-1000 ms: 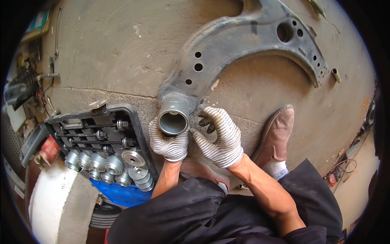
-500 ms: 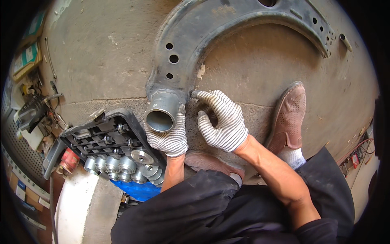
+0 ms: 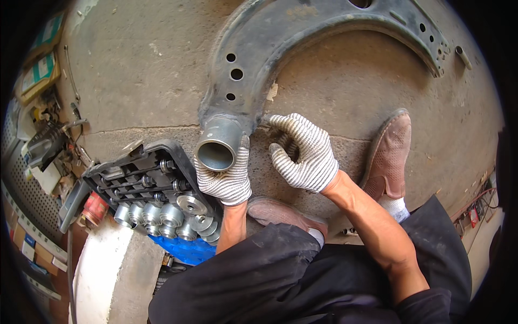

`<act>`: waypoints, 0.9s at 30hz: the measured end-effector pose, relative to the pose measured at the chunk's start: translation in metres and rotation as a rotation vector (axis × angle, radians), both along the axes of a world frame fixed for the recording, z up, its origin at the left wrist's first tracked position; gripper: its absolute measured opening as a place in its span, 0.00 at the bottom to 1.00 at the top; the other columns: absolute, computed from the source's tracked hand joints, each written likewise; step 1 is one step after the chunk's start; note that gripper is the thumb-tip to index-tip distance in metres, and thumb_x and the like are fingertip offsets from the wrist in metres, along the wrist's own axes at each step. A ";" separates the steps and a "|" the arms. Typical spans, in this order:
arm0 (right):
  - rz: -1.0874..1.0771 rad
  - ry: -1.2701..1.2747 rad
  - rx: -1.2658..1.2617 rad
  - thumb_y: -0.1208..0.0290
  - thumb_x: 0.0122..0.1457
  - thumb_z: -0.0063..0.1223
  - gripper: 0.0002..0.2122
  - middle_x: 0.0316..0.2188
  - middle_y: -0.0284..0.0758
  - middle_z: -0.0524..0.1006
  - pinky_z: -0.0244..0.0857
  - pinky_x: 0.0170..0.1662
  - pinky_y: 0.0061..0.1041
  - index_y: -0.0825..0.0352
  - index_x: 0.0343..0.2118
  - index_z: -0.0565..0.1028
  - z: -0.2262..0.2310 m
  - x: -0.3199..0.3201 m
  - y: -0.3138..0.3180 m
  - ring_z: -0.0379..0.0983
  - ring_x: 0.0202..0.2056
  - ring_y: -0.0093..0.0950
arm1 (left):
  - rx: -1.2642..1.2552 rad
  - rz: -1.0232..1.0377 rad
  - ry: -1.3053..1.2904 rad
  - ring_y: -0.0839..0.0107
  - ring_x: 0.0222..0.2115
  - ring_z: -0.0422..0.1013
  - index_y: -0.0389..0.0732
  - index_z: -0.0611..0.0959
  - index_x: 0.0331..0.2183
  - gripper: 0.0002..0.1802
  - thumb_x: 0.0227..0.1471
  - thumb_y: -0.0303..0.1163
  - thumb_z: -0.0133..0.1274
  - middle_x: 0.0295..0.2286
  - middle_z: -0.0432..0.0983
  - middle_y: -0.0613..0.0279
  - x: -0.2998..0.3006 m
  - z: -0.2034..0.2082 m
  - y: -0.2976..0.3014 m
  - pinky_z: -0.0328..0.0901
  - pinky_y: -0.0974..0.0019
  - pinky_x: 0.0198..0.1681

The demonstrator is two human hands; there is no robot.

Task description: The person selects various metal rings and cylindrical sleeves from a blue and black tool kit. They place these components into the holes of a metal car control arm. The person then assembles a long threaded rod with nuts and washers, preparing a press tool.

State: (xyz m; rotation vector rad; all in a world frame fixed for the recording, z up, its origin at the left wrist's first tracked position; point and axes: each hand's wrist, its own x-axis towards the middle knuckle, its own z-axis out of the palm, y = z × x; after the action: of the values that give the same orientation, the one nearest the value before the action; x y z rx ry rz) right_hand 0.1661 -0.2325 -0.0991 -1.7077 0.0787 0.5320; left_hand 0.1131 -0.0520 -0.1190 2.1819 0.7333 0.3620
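Observation:
A large dark metal suspension control arm [image 3: 237, 46], curved like a hook and pierced by several round holes, lies over the concrete ground in front of me. Its near end carries a bare metal sleeve [image 3: 225, 129], whose hollow mouth faces me. From beneath and the right side, my left hand [image 3: 225, 182], in a striped white glove, grips that sleeve with the thumb up along its wall. My gloved right hand [image 3: 308, 151] is just to the right, fingers curled and thumb apart, a gap between them. Its index fingertip is at the arm's edge; I see nothing held in it.
Left of my left hand stands an open black tool case [image 3: 145, 175] with several silver press cups [image 3: 171, 215] over a blue liner. Beyond are a red can [image 3: 95, 208], a wrench [image 3: 71, 75] and boxes [image 3: 39, 81]. A short metal tube [image 3: 462, 57] lies far right.
The whole scene has shifted slightly with my head. My right hand keeps its curled shape, with the thumb now a little farther from the sleeve. The left hand's grip is the same.

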 end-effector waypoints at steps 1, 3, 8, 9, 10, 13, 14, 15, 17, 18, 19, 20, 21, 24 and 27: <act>0.002 -0.006 0.000 0.78 0.57 0.60 0.21 0.34 0.39 0.81 0.76 0.31 0.28 0.67 0.55 0.80 0.001 0.001 0.000 0.79 0.26 0.28 | -0.004 -0.005 0.002 0.66 0.42 0.81 0.31 0.85 0.48 0.40 0.32 0.35 0.86 0.43 0.86 0.54 -0.001 0.000 0.001 0.75 0.58 0.53; 0.002 -0.016 0.005 0.78 0.57 0.60 0.21 0.34 0.39 0.80 0.76 0.31 0.28 0.67 0.55 0.80 0.000 0.001 0.000 0.78 0.26 0.27 | 0.007 -0.010 -0.010 0.66 0.42 0.81 0.31 0.85 0.47 0.39 0.33 0.34 0.86 0.43 0.86 0.54 0.000 0.000 0.000 0.75 0.58 0.53; 0.014 -0.043 -0.024 0.79 0.56 0.60 0.21 0.34 0.37 0.80 0.75 0.31 0.27 0.67 0.55 0.79 0.002 0.003 -0.002 0.77 0.25 0.27 | -0.099 0.004 -0.064 0.67 0.39 0.80 0.32 0.86 0.45 0.37 0.33 0.32 0.86 0.40 0.86 0.57 0.002 -0.003 -0.004 0.75 0.60 0.50; 0.022 -0.048 -0.030 0.79 0.56 0.60 0.21 0.33 0.37 0.80 0.74 0.31 0.27 0.68 0.55 0.79 0.004 0.004 -0.002 0.77 0.25 0.27 | -0.045 -0.013 -0.083 0.67 0.38 0.80 0.32 0.86 0.44 0.35 0.33 0.31 0.86 0.38 0.85 0.58 0.007 0.000 -0.007 0.75 0.59 0.48; 0.006 -0.067 -0.031 0.79 0.55 0.61 0.21 0.32 0.37 0.79 0.73 0.30 0.25 0.68 0.54 0.80 0.004 0.004 -0.001 0.76 0.24 0.25 | -0.041 -0.035 -0.086 0.67 0.38 0.80 0.33 0.86 0.43 0.35 0.33 0.30 0.86 0.38 0.85 0.58 0.008 0.000 -0.007 0.75 0.59 0.48; 0.047 -0.021 -0.047 0.78 0.56 0.61 0.19 0.31 0.36 0.79 0.72 0.30 0.22 0.69 0.53 0.80 0.002 0.002 -0.001 0.75 0.24 0.22 | 0.068 -0.092 -0.085 0.61 0.35 0.81 0.33 0.86 0.44 0.35 0.34 0.36 0.85 0.37 0.85 0.54 0.001 0.001 0.000 0.76 0.58 0.44; 0.057 -0.051 -0.075 0.79 0.57 0.61 0.19 0.31 0.35 0.79 0.71 0.30 0.21 0.70 0.53 0.80 0.001 0.002 -0.002 0.74 0.25 0.20 | 0.058 -0.101 -0.080 0.59 0.35 0.81 0.32 0.86 0.44 0.35 0.35 0.37 0.85 0.37 0.85 0.53 0.002 -0.001 0.001 0.77 0.57 0.43; 0.047 -0.055 -0.067 0.80 0.57 0.60 0.19 0.31 0.35 0.79 0.71 0.30 0.21 0.70 0.53 0.80 -0.001 0.001 0.000 0.73 0.25 0.20 | 0.048 -0.109 -0.075 0.56 0.35 0.82 0.32 0.87 0.44 0.35 0.36 0.39 0.84 0.37 0.85 0.51 0.002 -0.003 0.002 0.77 0.56 0.43; 0.028 -0.062 -0.042 0.80 0.57 0.60 0.19 0.31 0.34 0.79 0.70 0.30 0.20 0.71 0.53 0.80 -0.005 -0.002 0.000 0.73 0.25 0.19 | 0.072 -0.166 -0.049 0.65 0.38 0.80 0.35 0.85 0.45 0.35 0.34 0.33 0.85 0.38 0.85 0.57 0.001 -0.002 0.005 0.76 0.58 0.47; 0.051 -0.044 -0.049 0.81 0.57 0.60 0.19 0.32 0.33 0.79 0.69 0.30 0.19 0.71 0.54 0.80 -0.004 -0.001 0.000 0.72 0.26 0.17 | 0.071 -0.158 -0.066 0.62 0.37 0.81 0.34 0.85 0.45 0.35 0.34 0.34 0.85 0.38 0.85 0.56 0.001 -0.002 0.005 0.76 0.58 0.47; 0.047 -0.039 -0.043 0.81 0.58 0.59 0.19 0.32 0.33 0.80 0.70 0.31 0.18 0.71 0.53 0.80 -0.005 -0.002 0.000 0.72 0.27 0.17 | 0.065 -0.149 -0.082 0.60 0.37 0.82 0.34 0.86 0.45 0.35 0.35 0.35 0.85 0.37 0.86 0.54 0.001 -0.002 0.005 0.77 0.57 0.46; 0.042 -0.034 -0.037 0.81 0.58 0.59 0.19 0.32 0.32 0.80 0.70 0.31 0.18 0.71 0.53 0.80 -0.007 -0.004 0.000 0.72 0.27 0.16 | 0.106 -0.163 -0.109 0.58 0.34 0.81 0.34 0.86 0.46 0.35 0.37 0.37 0.83 0.35 0.85 0.53 0.003 -0.002 0.006 0.76 0.56 0.42; 0.039 -0.026 -0.035 0.81 0.58 0.59 0.18 0.33 0.32 0.80 0.70 0.31 0.18 0.71 0.53 0.80 -0.008 -0.004 -0.001 0.72 0.27 0.15 | 0.144 -0.174 -0.133 0.55 0.31 0.80 0.33 0.87 0.48 0.36 0.38 0.38 0.82 0.33 0.84 0.52 0.005 -0.003 0.008 0.76 0.55 0.38; 0.069 -0.028 -0.082 0.82 0.59 0.59 0.18 0.34 0.32 0.82 0.70 0.33 0.17 0.72 0.53 0.80 -0.003 -0.001 -0.001 0.72 0.28 0.15 | 0.129 -0.174 -0.136 0.55 0.26 0.79 0.34 0.87 0.51 0.37 0.40 0.40 0.80 0.30 0.82 0.53 0.006 -0.001 0.009 0.76 0.55 0.31; 0.062 -0.028 -0.117 0.82 0.59 0.59 0.17 0.34 0.33 0.83 0.70 0.34 0.17 0.72 0.51 0.80 -0.005 -0.006 -0.003 0.73 0.29 0.15 | 0.092 -0.160 -0.136 0.57 0.27 0.79 0.36 0.86 0.53 0.39 0.40 0.40 0.80 0.30 0.81 0.55 0.002 -0.002 0.008 0.76 0.56 0.32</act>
State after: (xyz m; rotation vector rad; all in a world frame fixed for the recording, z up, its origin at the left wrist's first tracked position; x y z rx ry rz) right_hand 0.1605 -0.2359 -0.1038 -1.8356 0.0374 0.5589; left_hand 0.1153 -0.0436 -0.1214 2.2595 0.4721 0.4642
